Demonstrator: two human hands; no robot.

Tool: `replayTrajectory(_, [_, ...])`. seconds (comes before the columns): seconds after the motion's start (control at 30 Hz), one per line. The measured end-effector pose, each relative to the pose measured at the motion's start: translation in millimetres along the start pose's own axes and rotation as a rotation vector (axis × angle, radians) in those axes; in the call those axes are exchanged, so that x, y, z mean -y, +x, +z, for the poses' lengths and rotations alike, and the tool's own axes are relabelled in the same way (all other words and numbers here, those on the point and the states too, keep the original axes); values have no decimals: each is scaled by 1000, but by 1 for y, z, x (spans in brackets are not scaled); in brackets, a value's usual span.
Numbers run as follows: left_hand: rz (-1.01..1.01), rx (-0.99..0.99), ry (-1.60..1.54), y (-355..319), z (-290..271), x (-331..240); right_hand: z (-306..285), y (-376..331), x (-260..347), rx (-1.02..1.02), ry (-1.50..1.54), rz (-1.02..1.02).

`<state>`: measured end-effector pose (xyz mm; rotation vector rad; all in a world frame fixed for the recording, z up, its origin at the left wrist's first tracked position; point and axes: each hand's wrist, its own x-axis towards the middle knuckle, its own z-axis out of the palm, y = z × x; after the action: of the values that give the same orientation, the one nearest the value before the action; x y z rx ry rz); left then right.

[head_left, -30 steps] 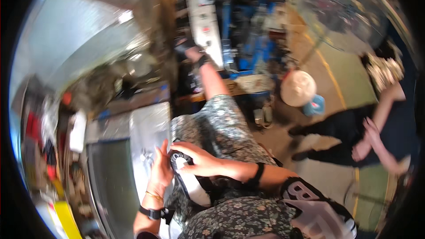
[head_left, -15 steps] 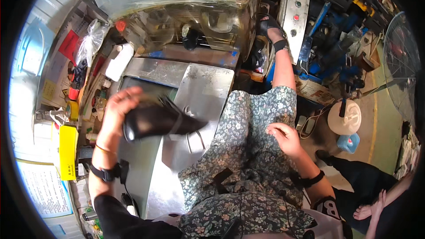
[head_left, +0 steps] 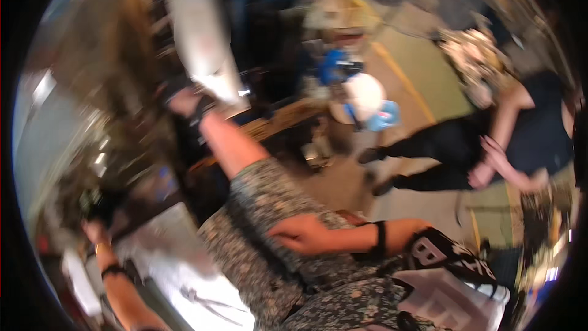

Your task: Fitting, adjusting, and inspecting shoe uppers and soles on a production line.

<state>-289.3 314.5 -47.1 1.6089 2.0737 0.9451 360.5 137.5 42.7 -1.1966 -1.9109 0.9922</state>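
My left hand [head_left: 95, 232] reaches forward to the lower opening of the machine [head_left: 110, 104] at far left, next to a dark shape [head_left: 105, 205]. Motion smears its fingers, so I cannot make out their grip or whether the black pointed shoe is in them. My right hand [head_left: 300, 233] lies over the flowered apron [head_left: 275, 193] on my lap, fingers loosely stretched, with nothing visible in it. Below my left hand is the metal tray [head_left: 156, 236], shiny and blurred, with a thin dark strip or cord [head_left: 211, 300] on it.
My foot [head_left: 184, 103] is stretched forward beside a pale control panel [head_left: 205, 43]. A white round container [head_left: 365, 97] and a light blue basket [head_left: 384, 116] stand on the floor. At right a person in black [head_left: 453, 150] has their hands together.
My view has swung to the right and blurred. My left hand, which was at the black shoe over the tray, has moved forward to the machine. My right hand has come down onto my lap.
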Motion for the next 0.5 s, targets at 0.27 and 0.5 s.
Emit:
replayTrajectory(0.27, [-49, 52, -323, -155, 64, -105, -27, -14, 15, -68, 19, -29])
replayTrajectory(0.5, [-200, 118, 50, -414, 30, -268, -18, -28, 9, -89, 168, -27])
